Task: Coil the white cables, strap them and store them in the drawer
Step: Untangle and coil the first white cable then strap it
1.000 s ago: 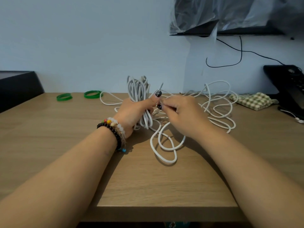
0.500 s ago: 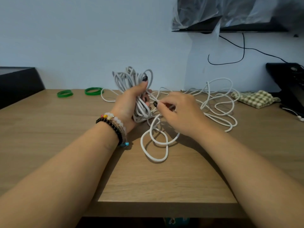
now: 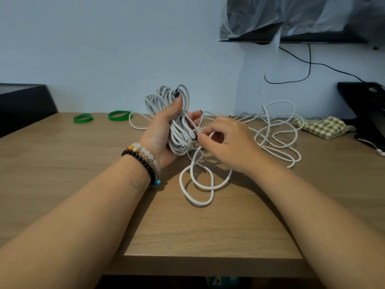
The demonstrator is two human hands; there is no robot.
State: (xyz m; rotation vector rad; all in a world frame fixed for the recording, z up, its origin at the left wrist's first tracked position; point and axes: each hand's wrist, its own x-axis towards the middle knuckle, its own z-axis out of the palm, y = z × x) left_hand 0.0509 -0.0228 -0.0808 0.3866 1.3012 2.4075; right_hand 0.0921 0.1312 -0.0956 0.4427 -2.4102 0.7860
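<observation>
My left hand holds a bundle of coiled white cable upright above the wooden desk, thumb pressed against the loops. My right hand pinches a strand of the same cable right beside the bundle. Loose white cable lies in loops on the desk below my hands, and more of it sprawls to the right. Two green band straps lie at the back left of the desk.
A black box sits at the far left. A checked cloth lies at the back right, beside a black device. A black wire hangs on the wall under a plastic-covered screen. The desk's front edge is close.
My left hand has turned the bundle up and tilted it left, thumb now over the loops. My right hand moved down a little with its strand, and the loose loops below shifted.
</observation>
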